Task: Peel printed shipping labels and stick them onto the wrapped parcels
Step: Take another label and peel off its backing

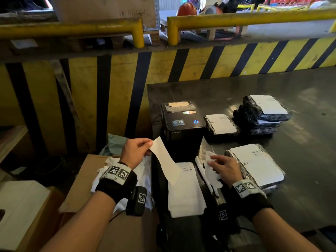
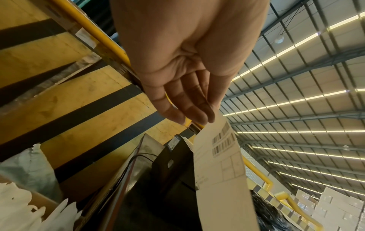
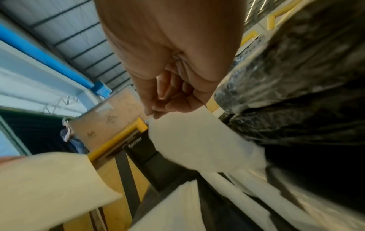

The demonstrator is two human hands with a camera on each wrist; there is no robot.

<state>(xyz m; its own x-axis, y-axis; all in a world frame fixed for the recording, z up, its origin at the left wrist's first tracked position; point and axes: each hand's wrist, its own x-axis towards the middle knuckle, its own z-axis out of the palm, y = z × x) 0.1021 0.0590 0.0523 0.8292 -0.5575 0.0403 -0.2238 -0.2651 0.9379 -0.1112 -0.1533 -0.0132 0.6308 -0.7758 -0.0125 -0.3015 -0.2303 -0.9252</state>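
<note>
Head view: L hand (image 1: 135, 151) raised in front of the black Xprinter label printer (image 1: 182, 124), thumb and fingertips pinching the top corner of a peeled shipping label (image 1: 166, 160); the label hangs slanting down to the right, its lower end over the stack of printed labels (image 1: 185, 191) that lies in front of the printer. L wrist view: fingers (image 2: 189, 107) nearly straight and close together, the label (image 2: 223, 171) held at their tips, barcodes showing through the sheet. R hand (image 1: 225, 168) sits low between the label stack and the nearest wrapped parcel (image 1: 254, 168), fingers curled, pinching a crumpled white backing sheet (image 1: 211, 171); R wrist view confirms thumb and fingers (image 3: 171, 106) closed on the sheet's (image 3: 197, 140) top edge, picture blurred. The nearest parcel, in black film, carries a white label on top. A second labelled parcel (image 1: 221, 125) lies just right of the printer; a pile of labelled parcels (image 1: 263, 115) stands farther right, all on the dark worktable (image 1: 300, 160). Left of the table, an open cardboard box (image 1: 85, 179) holds white paper scraps (image 1: 101, 171). Behind: yellow/black striped barrier (image 1: 181, 66) w/ yellow rails (image 1: 236, 19) above.
</note>
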